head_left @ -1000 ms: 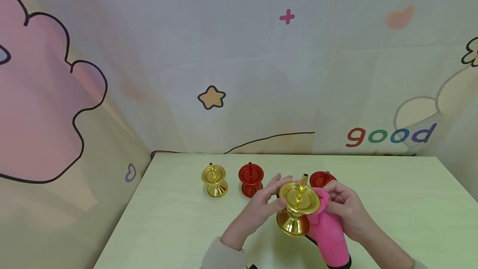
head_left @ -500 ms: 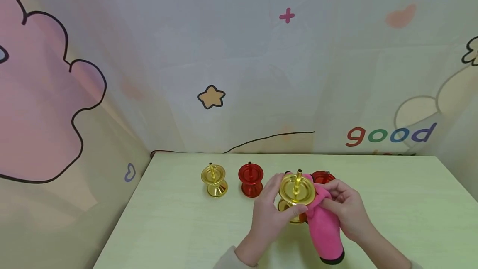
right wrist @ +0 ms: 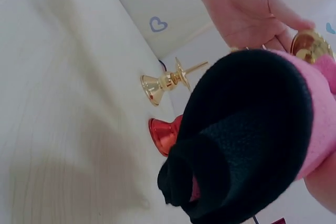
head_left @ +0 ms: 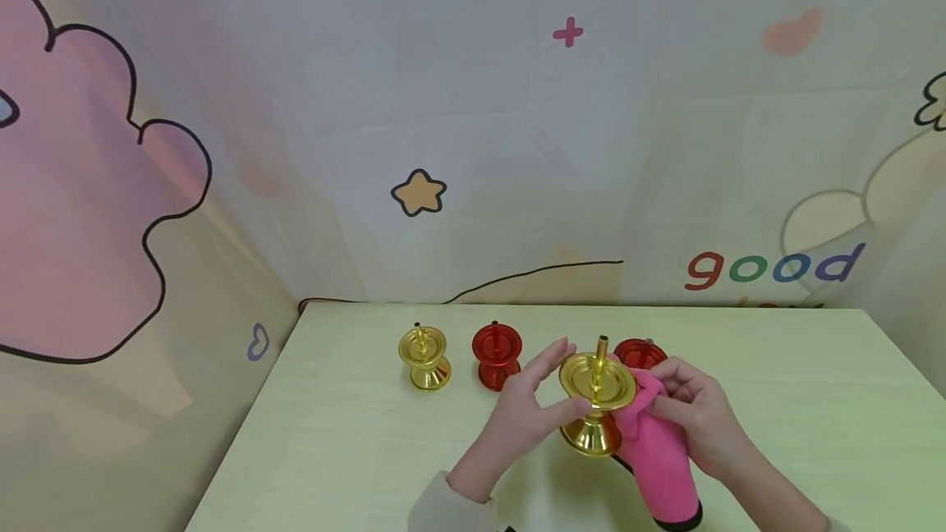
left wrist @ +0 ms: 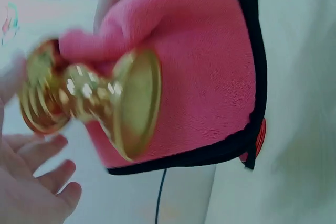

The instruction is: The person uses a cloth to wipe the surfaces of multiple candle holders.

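Gold candlestick (head_left: 595,401) and pink cloth (head_left: 661,466) shifted slightly right between the hands (head_left: 523,409) (head_left: 693,410).

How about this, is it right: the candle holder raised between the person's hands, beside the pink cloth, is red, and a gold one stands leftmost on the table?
Not quite: the raised candle holder beside the pink cloth is gold, not red, as the head view shows. The leftmost gold one does stand on the table.
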Demonstrator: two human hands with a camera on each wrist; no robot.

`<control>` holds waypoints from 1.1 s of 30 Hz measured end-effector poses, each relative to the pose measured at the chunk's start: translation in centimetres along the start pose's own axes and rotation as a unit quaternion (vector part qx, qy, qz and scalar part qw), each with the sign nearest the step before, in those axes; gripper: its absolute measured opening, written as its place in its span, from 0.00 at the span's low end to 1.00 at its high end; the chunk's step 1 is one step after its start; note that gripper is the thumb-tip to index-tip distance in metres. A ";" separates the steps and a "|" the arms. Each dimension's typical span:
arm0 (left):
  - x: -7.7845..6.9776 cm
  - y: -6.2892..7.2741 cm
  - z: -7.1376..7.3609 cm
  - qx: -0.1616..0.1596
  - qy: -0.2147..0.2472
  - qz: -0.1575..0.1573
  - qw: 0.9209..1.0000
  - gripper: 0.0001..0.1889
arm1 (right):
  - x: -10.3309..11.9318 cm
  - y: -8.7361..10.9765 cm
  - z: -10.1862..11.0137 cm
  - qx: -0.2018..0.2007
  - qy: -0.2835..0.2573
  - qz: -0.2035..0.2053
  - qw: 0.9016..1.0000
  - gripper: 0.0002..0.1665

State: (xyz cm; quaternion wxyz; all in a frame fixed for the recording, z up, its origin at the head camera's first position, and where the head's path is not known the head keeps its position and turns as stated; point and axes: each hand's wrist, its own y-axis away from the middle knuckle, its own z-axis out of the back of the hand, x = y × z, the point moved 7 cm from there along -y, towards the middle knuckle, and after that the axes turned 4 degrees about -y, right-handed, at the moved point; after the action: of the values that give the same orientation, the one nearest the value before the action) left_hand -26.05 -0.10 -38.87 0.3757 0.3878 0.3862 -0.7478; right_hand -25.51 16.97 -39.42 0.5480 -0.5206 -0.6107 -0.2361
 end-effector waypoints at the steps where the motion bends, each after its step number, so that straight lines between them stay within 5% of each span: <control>1: -0.2 0.1 0.0 -0.016 -0.021 -0.003 1.000 0.34 | 0.0 0.0 0.2 -0.016 0.009 -0.004 1.000 0.24; 8: -1.0 0.2 -1.0 -0.074 -0.125 0.003 0.989 0.39 | 0.3 0.1 0.3 -0.075 0.053 -0.011 0.996 0.20; 12: -1.1 0.1 -0.9 -0.101 -0.124 0.010 0.987 0.40 | 0.5 0.2 0.2 -0.069 0.065 0.000 0.996 0.20; 15: -0.7 -0.1 -0.9 -0.085 -0.052 0.019 0.995 0.38 | 0.6 0.3 0.2 -0.032 0.044 0.015 0.998 0.22; 18: -0.2 -0.3 -1.2 -0.032 0.043 0.022 0.998 0.36 | 0.5 0.3 0.1 0.016 0.012 0.021 1.000 0.24; 24: -0.1 -0.5 -1.6 0.071 0.174 0.006 0.982 0.35 | 0.2 0.1 0.2 0.091 -0.038 0.001 0.995 0.26; 27: 0.2 -0.7 -1.1 0.068 0.206 0.008 0.976 0.37 | 0.2 0.2 1.0 0.069 -0.013 -0.015 0.997 0.25; 33: 1.2 -1.4 0.0 0.005 0.231 0.030 0.972 0.38 | 1.0 0.5 2.8 0.008 0.031 -0.028 0.999 0.23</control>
State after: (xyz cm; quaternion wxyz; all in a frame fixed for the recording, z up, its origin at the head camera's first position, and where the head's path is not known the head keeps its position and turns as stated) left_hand -27.76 0.18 -39.56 0.2967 0.5635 0.4468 -0.6284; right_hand -26.08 19.93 -39.51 0.5641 -0.4911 -0.6097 -0.2623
